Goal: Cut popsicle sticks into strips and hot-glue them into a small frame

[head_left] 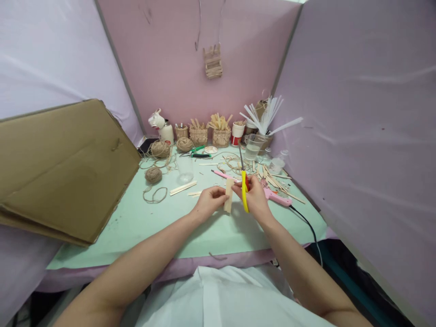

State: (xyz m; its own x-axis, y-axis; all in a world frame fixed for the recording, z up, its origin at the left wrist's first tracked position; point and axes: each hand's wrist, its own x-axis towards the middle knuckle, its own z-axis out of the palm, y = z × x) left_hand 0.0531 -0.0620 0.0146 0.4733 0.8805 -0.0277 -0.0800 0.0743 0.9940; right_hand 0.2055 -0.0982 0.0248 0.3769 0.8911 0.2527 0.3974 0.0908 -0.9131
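Note:
Between my hands a small pale wooden piece [229, 196], flat and narrow, is held upright above the table. My left hand [211, 200] pinches its left edge. My right hand [255, 197] carries yellow-handled scissors [244, 193], blades pointing up and away, while its fingertips touch the right edge of the wooden piece. Behind and to the right lies a pink glue gun [277, 198] with a black cord. Several thin wooden sticks [183, 187] rest on the table left of my left hand.
Twine balls [153, 175] and a clear cup [185, 169] stand at left. Along the back are stick-filled holders [221, 136], green-handled pliers [200, 155] and a cup of liquid [252, 147]. Loose sticks [272, 179] lie at right; a large cardboard sheet [68, 168] leans at left.

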